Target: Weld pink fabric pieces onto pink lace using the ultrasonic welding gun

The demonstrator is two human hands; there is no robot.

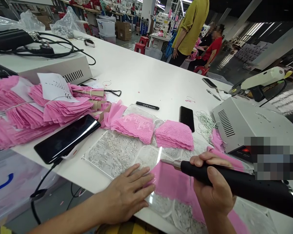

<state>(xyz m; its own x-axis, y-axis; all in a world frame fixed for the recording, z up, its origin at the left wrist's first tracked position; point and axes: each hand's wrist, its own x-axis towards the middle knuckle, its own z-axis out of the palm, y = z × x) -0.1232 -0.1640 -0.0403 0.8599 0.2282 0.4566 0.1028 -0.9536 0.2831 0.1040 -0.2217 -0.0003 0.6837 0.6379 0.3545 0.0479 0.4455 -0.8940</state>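
My left hand (127,193) lies flat with fingers stretched out, pressing the left edge of a pink lace piece (171,185) on a clear scratched plate (112,152). My right hand (215,185) is closed around a black handheld cutting tool (234,182), whose metal tip (167,161) rests at the top edge of the pink piece. Just beyond lie two small stacks of pink lace (135,126) (174,135).
Bundles of pink fabric (26,110) and a black phone (67,138) lie at left. A marker (147,105), a second phone (187,117) and loose elastic bands (205,125) sit mid-table. Grey machine boxes (246,126) (56,66) flank the white table (146,74). People stand far back.
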